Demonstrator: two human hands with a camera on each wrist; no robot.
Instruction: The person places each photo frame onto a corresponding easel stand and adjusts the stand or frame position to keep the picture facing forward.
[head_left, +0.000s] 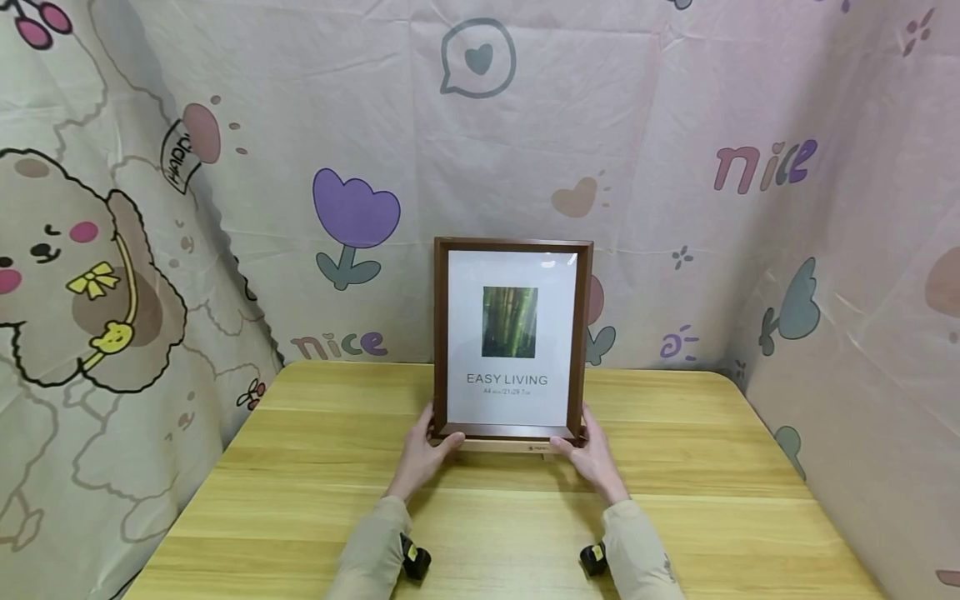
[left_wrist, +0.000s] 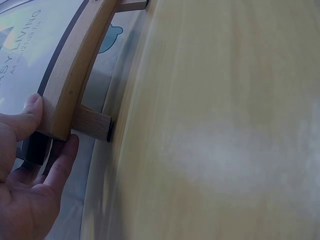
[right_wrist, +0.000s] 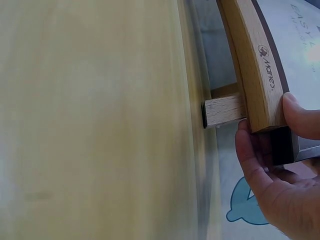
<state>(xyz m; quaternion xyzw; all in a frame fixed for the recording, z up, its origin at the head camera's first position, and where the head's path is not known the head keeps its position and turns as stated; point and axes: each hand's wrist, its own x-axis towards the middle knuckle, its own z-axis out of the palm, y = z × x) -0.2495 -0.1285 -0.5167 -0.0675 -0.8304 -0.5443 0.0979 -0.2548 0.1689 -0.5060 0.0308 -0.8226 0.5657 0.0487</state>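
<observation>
A brown picture frame (head_left: 441,333) with a white sheet, a green bamboo picture and the words EASY LIVING stands upright on the light wooden ledge (head_left: 502,447) of a small easel. My left hand (head_left: 422,454) grips the lower left corner, thumb in front and fingers around the side and below. At the lower right corner, my right hand (head_left: 592,457) grips in the same way, its thumb at the ledge's front. Short easel legs (left_wrist: 94,123) with dark tips stick out under the ledge; in the right wrist view one leg (right_wrist: 224,111) shows beside my fingertips.
The wooden table (head_left: 300,500) has rounded far corners. Behind it hangs a printed cloth (head_left: 480,150), with more cloth along the left and right sides. Black wrist devices (head_left: 415,560) sit on both sleeves.
</observation>
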